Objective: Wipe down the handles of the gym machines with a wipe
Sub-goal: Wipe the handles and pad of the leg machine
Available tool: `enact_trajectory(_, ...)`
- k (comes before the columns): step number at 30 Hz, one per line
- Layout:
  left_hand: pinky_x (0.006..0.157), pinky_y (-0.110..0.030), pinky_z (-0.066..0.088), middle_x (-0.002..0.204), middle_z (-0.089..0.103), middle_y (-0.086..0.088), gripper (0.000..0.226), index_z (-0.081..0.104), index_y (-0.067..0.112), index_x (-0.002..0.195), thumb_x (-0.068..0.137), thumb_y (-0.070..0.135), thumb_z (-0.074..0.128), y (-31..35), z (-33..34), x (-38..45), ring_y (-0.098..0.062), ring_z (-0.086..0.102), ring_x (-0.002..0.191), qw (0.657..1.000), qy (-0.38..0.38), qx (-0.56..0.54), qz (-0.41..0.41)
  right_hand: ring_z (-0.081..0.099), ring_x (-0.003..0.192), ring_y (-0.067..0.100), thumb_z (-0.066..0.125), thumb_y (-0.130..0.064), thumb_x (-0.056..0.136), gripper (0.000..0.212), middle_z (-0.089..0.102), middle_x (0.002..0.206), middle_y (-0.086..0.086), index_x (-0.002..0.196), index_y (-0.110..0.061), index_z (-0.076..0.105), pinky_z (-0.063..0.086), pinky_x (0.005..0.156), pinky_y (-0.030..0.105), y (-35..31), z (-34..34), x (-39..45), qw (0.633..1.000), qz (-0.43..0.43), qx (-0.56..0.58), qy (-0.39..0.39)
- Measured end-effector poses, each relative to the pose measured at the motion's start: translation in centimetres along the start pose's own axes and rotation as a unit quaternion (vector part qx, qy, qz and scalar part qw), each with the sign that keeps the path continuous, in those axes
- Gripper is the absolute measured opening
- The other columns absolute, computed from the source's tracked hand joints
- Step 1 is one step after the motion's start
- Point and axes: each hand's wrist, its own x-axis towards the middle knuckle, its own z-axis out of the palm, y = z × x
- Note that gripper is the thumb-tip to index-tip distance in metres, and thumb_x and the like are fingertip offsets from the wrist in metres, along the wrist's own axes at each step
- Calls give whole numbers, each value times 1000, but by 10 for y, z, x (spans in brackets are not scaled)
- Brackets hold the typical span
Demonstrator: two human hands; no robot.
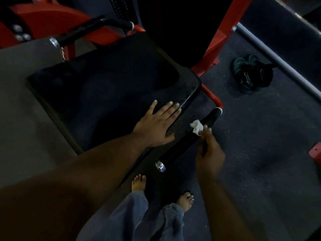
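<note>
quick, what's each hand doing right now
Left hand: open, flat on the seat pad.
Right hand: pinching the wipe against the handle.

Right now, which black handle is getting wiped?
The near black foam handle beside the seat, under the crumpled white wipe; the far black handle is untouched.

- Pretty clearly a gym: red steel machine frame (pixel 231 32), black padded seat (pixel 104 87)
- Foam-grip handles (pixel 189 138), speckled rubber floor (pixel 260 129), trainers (pixel 251 73) lying about

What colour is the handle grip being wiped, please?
Black, with a silver end cap; the handle grip shows in the head view.
</note>
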Motion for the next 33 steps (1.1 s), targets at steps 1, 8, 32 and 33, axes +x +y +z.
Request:
enact_trajectory(1, 124, -62, 3, 173, -12, -4, 95, -4, 16, 165, 94, 69, 28, 0, 0, 0, -20, -12, 159, 1000, -2, 1, 0, 57, 130, 19, 52, 0, 97, 43, 60, 142, 1, 126, -30, 62, 48, 109, 38, 4, -2, 15, 1000, 0, -11, 18)
enact_trajectory(8, 124, -62, 1, 172, -16, -3, 96, -6, 17, 165, 94, 70, 31, -1, 1, -1, -19, -16, 158, 1000, -14, -3, -2, 64, 80, 23, 40, -9, 101, 30, 67, 107, 11, 114, -23, 63, 56, 70, 37, 24, -3, 138, 987, 119, -101, -38)
enact_trajectory(32, 123, -63, 6, 173, -12, -5, 95, -5, 16, 165, 95, 72, 25, -1, 2, -1, -22, -11, 159, 1000, 1, 9, 3, 51, 133, 28, 54, 3, 90, 40, 61, 138, 7, 125, -13, 65, 47, 107, 41, -6, 12, -18, 980, -169, -65, -81)
enact_trajectory(33, 123, -63, 5, 173, -12, -5, 95, -5, 16, 165, 94, 71, 25, -1, 2, -1, -22, -11, 159, 1000, 1, 8, 5, 55, 127, 27, 54, -1, 90, 35, 65, 131, 9, 122, -11, 67, 50, 103, 43, -4, 9, -8, 978, -182, -72, -75)
